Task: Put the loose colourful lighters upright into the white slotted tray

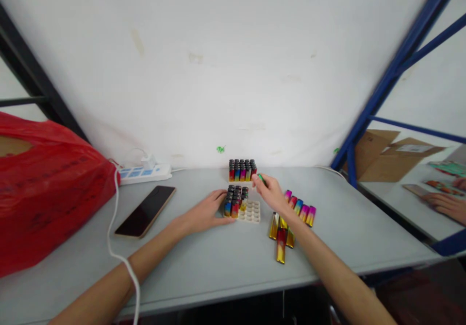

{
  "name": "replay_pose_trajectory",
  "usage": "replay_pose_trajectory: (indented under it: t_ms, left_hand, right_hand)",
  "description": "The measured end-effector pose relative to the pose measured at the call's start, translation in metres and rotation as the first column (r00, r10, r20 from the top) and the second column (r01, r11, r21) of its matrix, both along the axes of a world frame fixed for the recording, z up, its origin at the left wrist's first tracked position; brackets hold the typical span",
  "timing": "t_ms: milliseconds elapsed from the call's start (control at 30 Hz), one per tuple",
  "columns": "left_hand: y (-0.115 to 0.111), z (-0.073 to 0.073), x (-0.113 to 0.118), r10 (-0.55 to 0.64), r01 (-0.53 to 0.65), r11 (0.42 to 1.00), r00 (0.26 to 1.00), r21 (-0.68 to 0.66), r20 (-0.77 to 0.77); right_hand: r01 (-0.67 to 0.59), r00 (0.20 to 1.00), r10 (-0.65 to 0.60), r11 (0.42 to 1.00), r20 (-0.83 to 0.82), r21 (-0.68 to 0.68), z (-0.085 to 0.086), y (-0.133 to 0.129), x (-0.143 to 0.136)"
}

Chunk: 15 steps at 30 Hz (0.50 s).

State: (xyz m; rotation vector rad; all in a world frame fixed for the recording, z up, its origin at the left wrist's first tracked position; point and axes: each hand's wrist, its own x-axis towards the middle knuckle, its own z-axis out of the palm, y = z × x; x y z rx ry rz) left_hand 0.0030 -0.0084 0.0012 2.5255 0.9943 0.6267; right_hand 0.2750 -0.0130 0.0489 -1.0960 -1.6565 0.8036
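Observation:
A white tray (pixel 255 212) with round holes stands in front of me, its left part filled with upright lighters (pixel 235 209). My left hand (pixel 210 212) is spread round the tray's left side, fingers and thumb apart against it. Above the tray's right side, my right hand (pixel 268 191) is closed on a small green and dark object (pixel 261 178), partly covered by the fingers. Behind, close to the wall, a second group of lighters (pixel 242 173) stands upright in rows. Several shiny coloured metallic tubes (pixel 281 245) lie on the table under and beside my right forearm.
A dark phone (pixel 147 211) lies at the left, near a white power strip (pixel 145 173) and its cable (pixel 112 232). A red bag (pixel 54 194) fills the far left. At the right are a blue frame (pixel 364 116), a cardboard box (pixel 386 159) and another person's hand (pixel 446 206).

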Motion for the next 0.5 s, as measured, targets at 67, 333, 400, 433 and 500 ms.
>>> replay_pose_trajectory:
  t_ms: [67, 333, 400, 433, 500]
  left_hand:
    - [-0.001, 0.001, 0.000, -0.001, 0.001, 1.000, 1.000, 0.005, 0.005]
    - [0.000, 0.001, 0.001, -0.005, 0.004, 1.000, 1.000, -0.005, -0.010]
    - [-0.001, 0.002, 0.001, -0.002, 0.002, 1.000, 1.000, -0.010, -0.013]
    - [-0.002, 0.003, 0.001, 0.002, -0.003, 1.000, 1.000, -0.013, -0.014]
    - [-0.003, 0.004, 0.001, 0.008, -0.008, 1.000, 1.000, -0.016, -0.015]
  right_hand:
    - [0.063, 0.996, -0.067, 0.995, 0.056, 0.075, -0.009, -0.005, -0.008]
    - [0.145, 0.975, -0.159, 0.984, 0.152, 0.101, -0.019, -0.014, -0.014]
    - [0.142, 0.973, -0.160, 0.983, 0.169, 0.116, -0.018, -0.016, -0.014]
    - [0.137, 0.972, -0.157, 0.983, 0.177, 0.124, -0.017, -0.017, -0.014]
    - [0.110, 0.971, -0.137, 0.984, 0.196, 0.144, -0.013, -0.019, -0.013]
